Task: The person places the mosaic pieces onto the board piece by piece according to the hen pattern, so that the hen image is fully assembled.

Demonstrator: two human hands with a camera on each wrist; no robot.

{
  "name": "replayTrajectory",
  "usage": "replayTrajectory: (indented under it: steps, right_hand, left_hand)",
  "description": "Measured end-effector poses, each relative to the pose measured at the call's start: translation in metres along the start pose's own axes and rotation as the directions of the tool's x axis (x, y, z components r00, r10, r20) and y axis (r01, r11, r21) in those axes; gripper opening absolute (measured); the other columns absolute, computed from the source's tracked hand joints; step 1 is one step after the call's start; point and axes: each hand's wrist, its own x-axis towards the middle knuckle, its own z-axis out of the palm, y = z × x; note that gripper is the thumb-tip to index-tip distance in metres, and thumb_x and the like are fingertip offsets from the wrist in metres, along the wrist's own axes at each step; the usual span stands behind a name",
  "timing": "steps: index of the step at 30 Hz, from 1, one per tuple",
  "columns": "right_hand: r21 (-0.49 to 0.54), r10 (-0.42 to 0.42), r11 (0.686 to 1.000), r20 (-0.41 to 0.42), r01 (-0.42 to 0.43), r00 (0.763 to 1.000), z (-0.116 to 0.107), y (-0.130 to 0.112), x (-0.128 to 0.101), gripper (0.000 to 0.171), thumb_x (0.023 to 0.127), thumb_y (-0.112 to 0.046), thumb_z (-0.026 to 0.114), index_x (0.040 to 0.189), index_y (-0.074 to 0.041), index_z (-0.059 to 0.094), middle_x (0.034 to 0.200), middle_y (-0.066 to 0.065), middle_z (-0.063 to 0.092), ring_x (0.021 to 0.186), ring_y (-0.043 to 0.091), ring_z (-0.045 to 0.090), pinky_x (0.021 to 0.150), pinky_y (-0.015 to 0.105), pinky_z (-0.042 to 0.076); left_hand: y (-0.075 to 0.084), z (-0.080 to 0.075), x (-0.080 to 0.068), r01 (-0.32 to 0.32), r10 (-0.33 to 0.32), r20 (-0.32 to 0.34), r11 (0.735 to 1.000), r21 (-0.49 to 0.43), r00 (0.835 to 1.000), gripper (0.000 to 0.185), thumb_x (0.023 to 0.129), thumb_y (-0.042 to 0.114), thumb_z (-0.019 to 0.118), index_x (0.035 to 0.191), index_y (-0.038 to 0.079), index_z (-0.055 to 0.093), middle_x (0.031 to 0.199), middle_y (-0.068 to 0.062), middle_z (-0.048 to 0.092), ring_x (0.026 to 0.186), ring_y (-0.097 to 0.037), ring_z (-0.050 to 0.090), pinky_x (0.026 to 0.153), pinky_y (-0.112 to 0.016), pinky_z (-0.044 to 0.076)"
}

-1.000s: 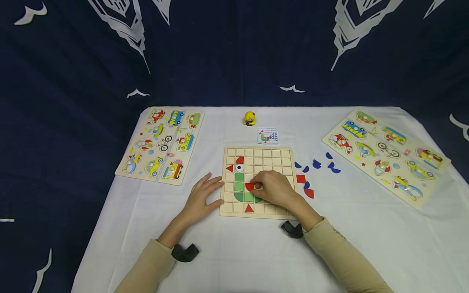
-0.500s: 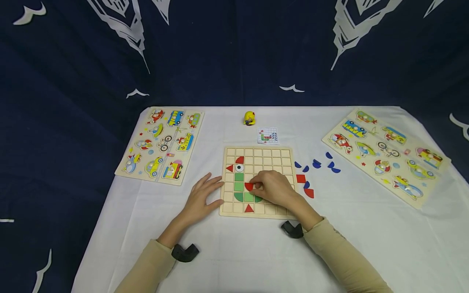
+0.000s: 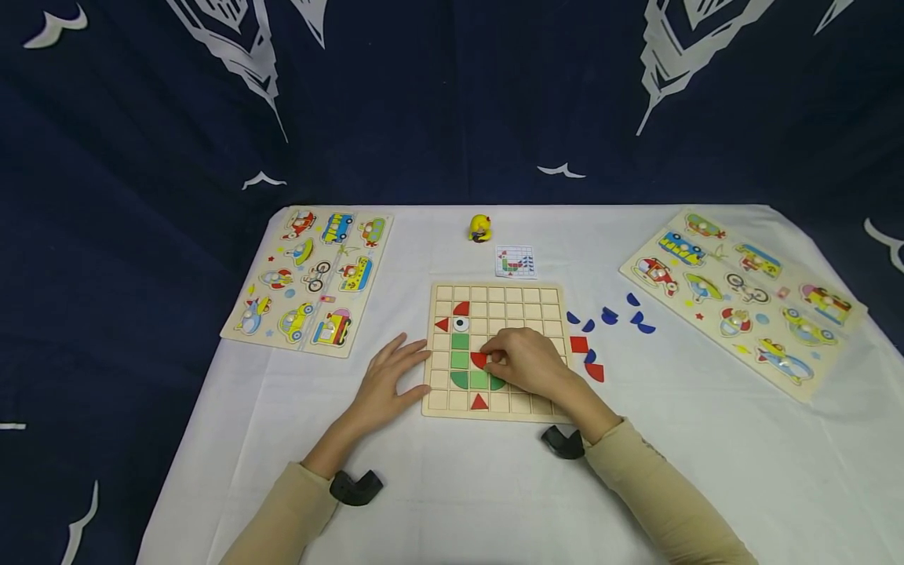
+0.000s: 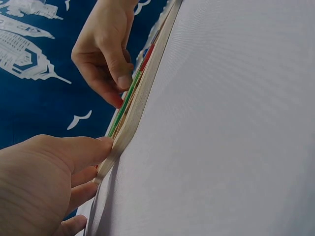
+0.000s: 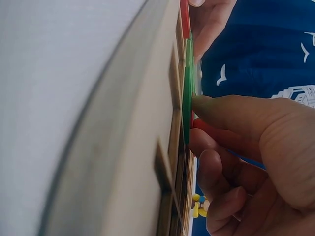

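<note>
At frame centre, our right hand (image 3: 526, 362) is pinching a red piece (image 3: 478, 360) over the board (image 3: 513, 310); our left hand (image 3: 387, 384), fingers spread, is touching the board's left edge. We are judging the piece light, stiff, best held by its rim.

- Navy cloth backdrop (image 3: 424, 86), spanning 9 through 12 to 3 o'clock
- Large white motifs (image 3: 256, 67) at 11 and 1 o'clock
- White-covered table (image 3: 459, 494), reaching 6 o'clock
</note>
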Motion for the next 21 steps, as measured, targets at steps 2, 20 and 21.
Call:
replayTrajectory:
  steps: [2,20,21]
  right_hand:
    - [0.000,0.000,1.000,-0.002,0.000,1.000,0.000,0.000,0.000,0.020,0.080,-0.010,0.074,0.100,-0.008,0.077,0.079,-0.004,0.068,0.069,0.007,0.055,0.059,0.022,0.043]
    - [0.051,-0.009,0.999,-0.115,0.014,0.993,-0.029,0.011,-0.027,0.017,0.081,-0.012,0.076,0.097,-0.007,0.077,0.076,-0.004,0.065,0.068,0.008,0.052,0.061,0.024,0.042]
    - [0.052,-0.010,0.999,-0.128,0.016,0.992,-0.031,0.013,-0.031,0.017,0.081,-0.012,0.076,0.097,-0.007,0.077,0.076,-0.003,0.065,0.068,0.008,0.052,0.060,0.023,0.042]
  left_hand:
    - [0.000,0.000,0.000,0.002,-0.002,0.000,1.000,0.001,1.000,0.052,0.083,0.017,0.075,0.132,0.006,0.060,0.146,-0.009,0.051,0.147,-0.034,0.024,0.116,-0.061,0.017]
    - [0.001,0.000,0.000,0.005,-0.005,0.002,1.000,-0.004,1.000,0.052,0.083,0.016,0.075,0.132,0.006,0.060,0.147,-0.010,0.050,0.148,-0.034,0.023,0.116,-0.060,0.016]
    - [0.001,0.000,0.000,0.004,-0.004,0.002,1.000,-0.004,1.000,0.052,0.083,0.016,0.075,0.132,0.006,0.060,0.147,-0.009,0.050,0.148,-0.034,0.023,0.116,-0.060,0.016]
